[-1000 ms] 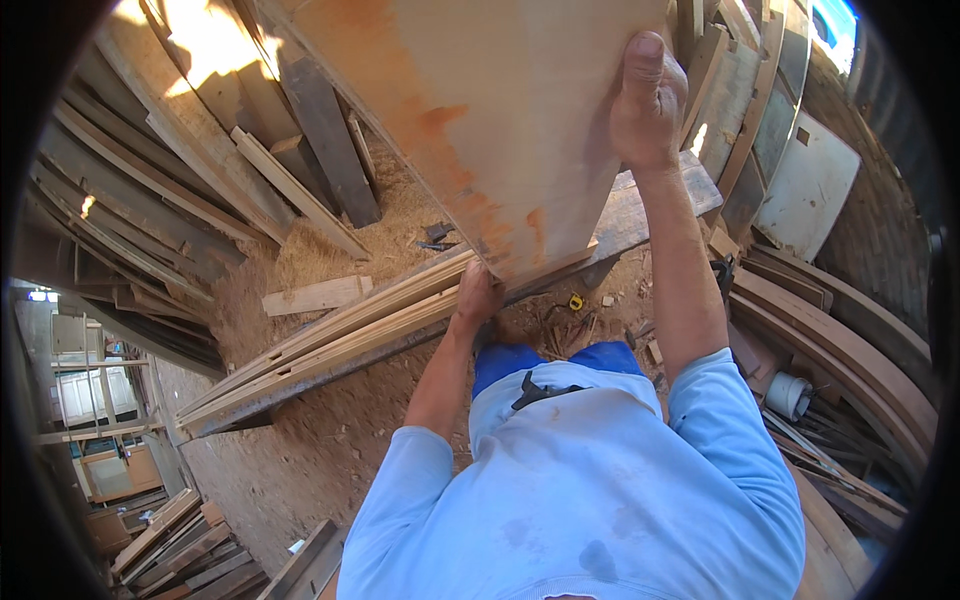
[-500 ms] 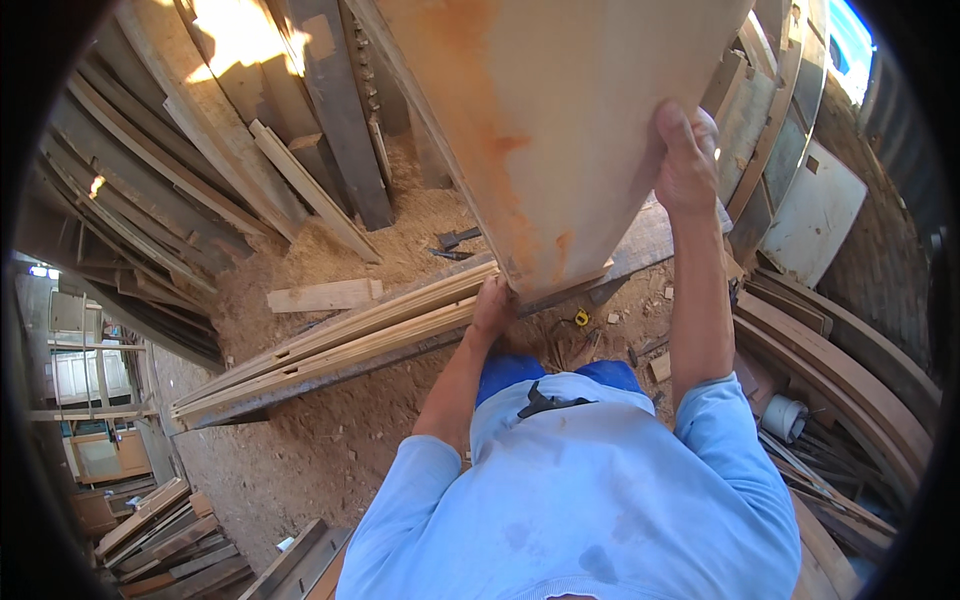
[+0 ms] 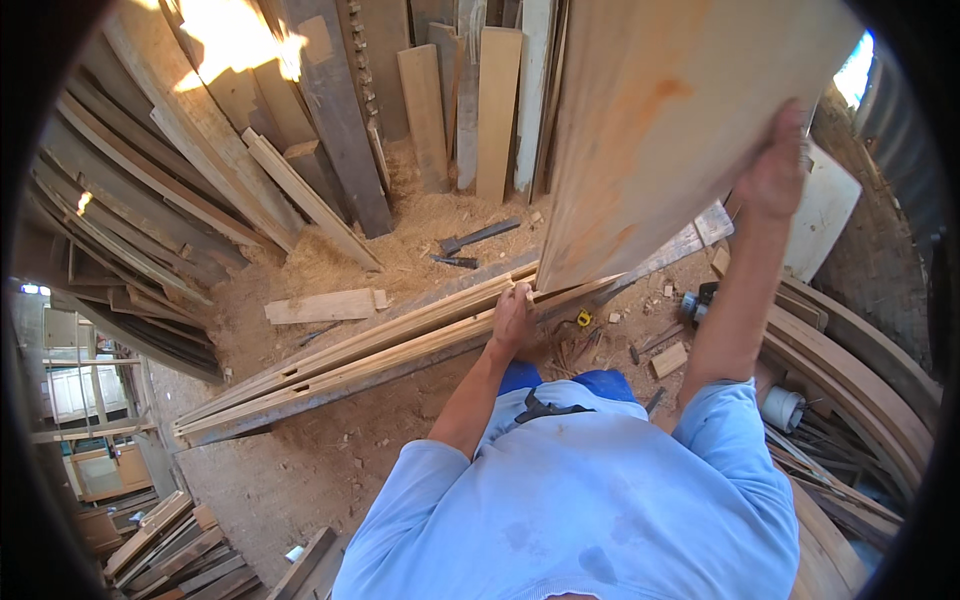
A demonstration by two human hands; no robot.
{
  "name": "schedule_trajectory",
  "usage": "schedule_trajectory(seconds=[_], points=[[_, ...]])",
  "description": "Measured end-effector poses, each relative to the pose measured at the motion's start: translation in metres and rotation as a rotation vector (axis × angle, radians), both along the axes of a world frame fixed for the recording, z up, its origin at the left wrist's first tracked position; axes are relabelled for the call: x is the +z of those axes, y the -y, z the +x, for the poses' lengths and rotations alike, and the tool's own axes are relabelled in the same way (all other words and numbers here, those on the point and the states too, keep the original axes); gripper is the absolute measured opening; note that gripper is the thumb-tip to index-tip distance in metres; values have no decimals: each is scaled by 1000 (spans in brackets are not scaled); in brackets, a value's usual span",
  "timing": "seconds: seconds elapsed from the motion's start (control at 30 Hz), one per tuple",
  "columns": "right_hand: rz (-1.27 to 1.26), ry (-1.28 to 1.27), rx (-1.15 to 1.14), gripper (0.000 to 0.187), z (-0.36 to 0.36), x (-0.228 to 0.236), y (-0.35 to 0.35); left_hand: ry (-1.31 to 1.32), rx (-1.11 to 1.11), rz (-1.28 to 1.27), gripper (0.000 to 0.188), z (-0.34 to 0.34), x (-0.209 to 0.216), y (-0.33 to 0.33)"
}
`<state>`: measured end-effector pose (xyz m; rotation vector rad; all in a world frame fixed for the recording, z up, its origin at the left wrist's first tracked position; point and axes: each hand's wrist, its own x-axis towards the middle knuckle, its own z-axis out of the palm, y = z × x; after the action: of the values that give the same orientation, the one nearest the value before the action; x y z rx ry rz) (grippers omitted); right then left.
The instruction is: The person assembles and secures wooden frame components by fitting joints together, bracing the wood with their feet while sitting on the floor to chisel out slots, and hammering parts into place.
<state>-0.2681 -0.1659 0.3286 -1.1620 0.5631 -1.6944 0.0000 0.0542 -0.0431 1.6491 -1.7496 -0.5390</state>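
Observation:
A large pale wooden panel (image 3: 680,130) with orange-brown stains stands tilted up in front of me. Its right edge is gripped by my right hand (image 3: 775,175), partly blurred. Down at the panel's lower left corner, my left hand (image 3: 513,318) is closed, fingertips at the corner. Right beside that hand lie long, light wooden strips (image 3: 390,340) with grooves and small slots. They rest lengthwise on a narrow bench (image 3: 715,226), and the panel's lower end is over them.
Beyond the bench, a hammer-like tool (image 3: 480,236) and a short board (image 3: 322,306) lie on sawdust. Upright planks (image 3: 497,115) lean at the back. A yellow tape measure (image 3: 584,318) and a wood block (image 3: 669,360) are on the ground near me. Stacked boards (image 3: 850,370) line the right.
The panel has swung to the right, uncovering upright planks and the hammer-like tool behind it. Both hands have moved right with it, the right one farther.

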Motion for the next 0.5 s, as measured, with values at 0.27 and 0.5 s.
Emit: schedule_trajectory(seconds=[0.27,0.5], points=[[-70,-248,-484,46,-63,76,-35,-55,-30,284,65,4,53,18],[-3,-962,-558,46,-49,61,-77,-798,-270,-64,96,-81,178,64]])
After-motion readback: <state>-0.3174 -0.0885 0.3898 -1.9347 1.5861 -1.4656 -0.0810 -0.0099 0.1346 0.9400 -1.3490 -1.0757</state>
